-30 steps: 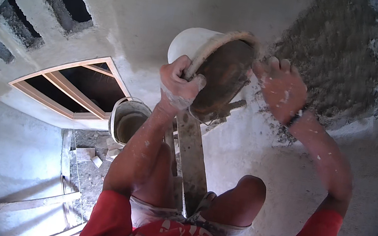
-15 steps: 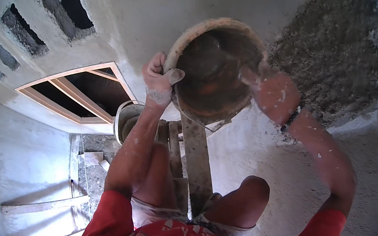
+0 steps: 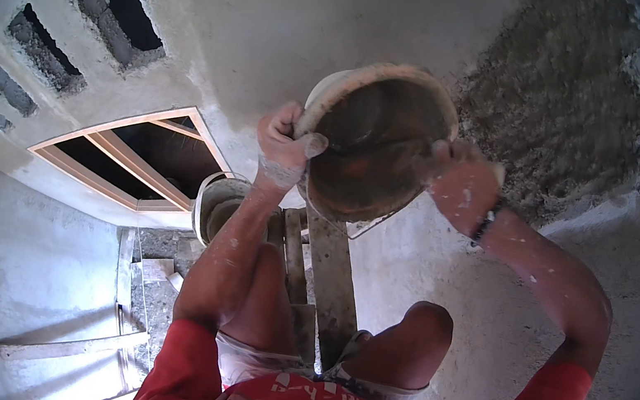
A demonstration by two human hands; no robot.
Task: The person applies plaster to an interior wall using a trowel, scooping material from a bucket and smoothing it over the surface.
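A round bucket with a mortar-crusted rim is held up tilted, its mouth facing me. Wet grey-brown mortar coats its inside. My left hand grips the bucket's left rim, thumb inside and fingers behind the wall. At the right rim, my right hand is closed, its fingers slightly blurred over the opening. A small pale end shows beside its knuckles, but I cannot make out what it holds. Both hands are spotted with mortar. A thin wire handle hangs below the bucket.
Narrow wooden planks run below, between my legs. A second bucket stands left, behind my left forearm. Ahead, the plastered wall has a wooden window frame, several slot openings and a rough, dark mortar patch at right.
The bucket has shifted down and slightly right, its mouth tipping to a narrower oval. My left hand moved with it; my right hand has drawn back from inside to the right rim.
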